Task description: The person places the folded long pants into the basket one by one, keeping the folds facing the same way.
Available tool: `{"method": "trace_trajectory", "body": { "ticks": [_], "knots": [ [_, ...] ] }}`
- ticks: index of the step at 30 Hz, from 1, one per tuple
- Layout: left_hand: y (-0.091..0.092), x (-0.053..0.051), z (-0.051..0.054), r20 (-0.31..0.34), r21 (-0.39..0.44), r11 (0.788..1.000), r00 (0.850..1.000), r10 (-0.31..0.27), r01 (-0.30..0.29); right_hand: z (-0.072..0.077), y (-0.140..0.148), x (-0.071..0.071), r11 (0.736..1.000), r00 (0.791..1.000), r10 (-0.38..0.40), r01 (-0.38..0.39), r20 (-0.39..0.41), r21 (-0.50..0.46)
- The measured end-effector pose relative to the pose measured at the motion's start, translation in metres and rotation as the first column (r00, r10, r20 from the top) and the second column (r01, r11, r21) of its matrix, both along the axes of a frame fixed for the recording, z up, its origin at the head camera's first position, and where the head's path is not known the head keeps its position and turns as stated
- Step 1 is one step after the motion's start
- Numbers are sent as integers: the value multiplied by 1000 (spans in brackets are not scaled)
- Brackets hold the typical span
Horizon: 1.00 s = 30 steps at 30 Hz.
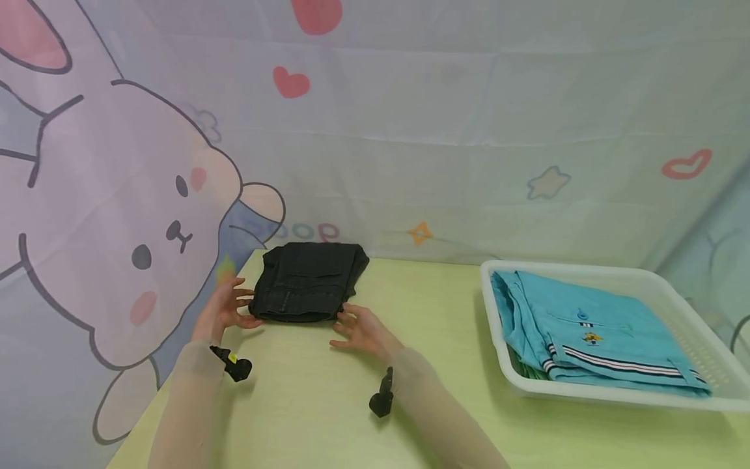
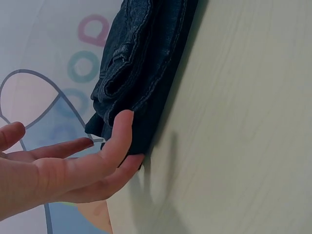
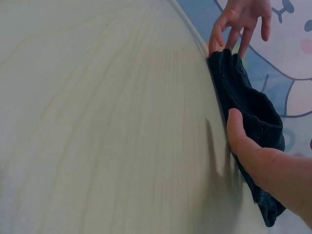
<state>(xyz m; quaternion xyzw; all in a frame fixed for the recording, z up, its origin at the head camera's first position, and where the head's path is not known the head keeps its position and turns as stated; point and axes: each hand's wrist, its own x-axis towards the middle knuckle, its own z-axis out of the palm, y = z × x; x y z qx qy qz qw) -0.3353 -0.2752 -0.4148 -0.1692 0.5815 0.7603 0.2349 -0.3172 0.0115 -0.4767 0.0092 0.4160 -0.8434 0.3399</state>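
a person's left hand [image 1: 225, 311], fingers spread wide and holding nothing, reaches to the left end of a pair of folded dark jeans [image 1: 310, 283], its fingertips at the near left corner. the right hand [image 1: 364, 331], likewise loosely spread with no grip, is at the near right corner, its thumb before the front edge; whether it presses on the cloth cannot be told. the jeans lie flat in a neat bundle at the far left of a pale yellow-green table [image 1: 293, 404], close to the backdrop. pale sleeves [image 1: 190, 407] cover both arms, with a small black device [image 1: 237, 369] at each wrist. well to the right, a white plastic basket [image 1: 615, 276] holds a folded light-blue garment [image 1: 615, 326] with striped trim, a bit of green showing beneath. behind, a cloth backdrop [image 1: 410, 130] carries a large cartoon rabbit [image 1: 123, 228], pink-red hearts and an orange star [image 1: 420, 233].
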Motion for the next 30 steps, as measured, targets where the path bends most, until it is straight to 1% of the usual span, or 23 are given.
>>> {"method": "trace_trajectory", "body": {
  "ticks": [3,9,16,19,24,30],
  "knots": [
    [-1,0,0,2,4,1000,1000,-9,9,0,0,0,1000,1000,10,-10,-11,21],
    [-4,-1,-5,0,1,999,999,-35,35,0,4,1,999,999,19,-18,-34,44],
    [-5,-3,-10,4,29,994,994,-108,108,1,18,4,997,998,19,-14,-67,74],
    [-1,-4,-11,2,36,989,990,-141,141,3,26,7,995,997,8,-1,-80,95],
    [10,-3,-15,-5,32,980,981,-195,195,5,40,14,991,996,-16,28,-92,128],
    [25,0,-16,-11,22,973,973,-230,230,4,56,22,990,995,-16,30,-101,140]
  ]
}}
